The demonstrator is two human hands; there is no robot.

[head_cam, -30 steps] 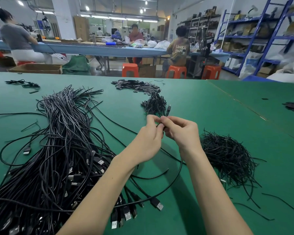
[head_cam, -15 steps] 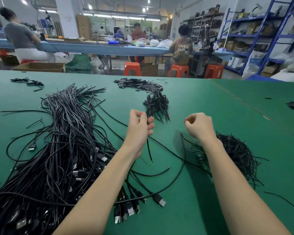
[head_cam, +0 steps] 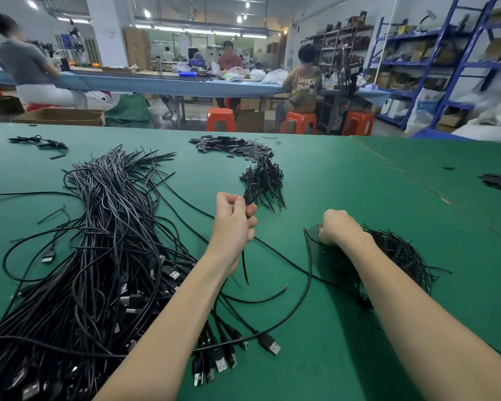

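Head view: the left hand [head_cam: 233,224] is seen closed, thumb and fingers pinching a thin black strand [head_cam: 245,264]. The strand's long axis runs from 12 to 6 o'clock, and its free tail hangs below the wrist towards the green table [head_cam: 359,183]. At its upper end it cannot be told apart from the small heap of tied bundles [head_cam: 265,180], which lies just beyond the hand at 1 o'clock.

The right hand [head_cam: 337,227] is held at 3 o'clock from the left, well apart from it, with knuckles up and fingers curled down onto the near edge of the pile of ties [head_cam: 394,253]. Whether a tie is pinched inside the fist cannot be told. The rest of that pile spreads away at 4 o'clock from the fist.

The heap of USB cables [head_cam: 99,256] is spread at 8 to 9 o'clock from the left hand, and is nearer to that hand.

The next move is judged to turn on the gap between the hands: anything taken from the pile would have to be carried towards 9 o'clock to meet the upright strand.
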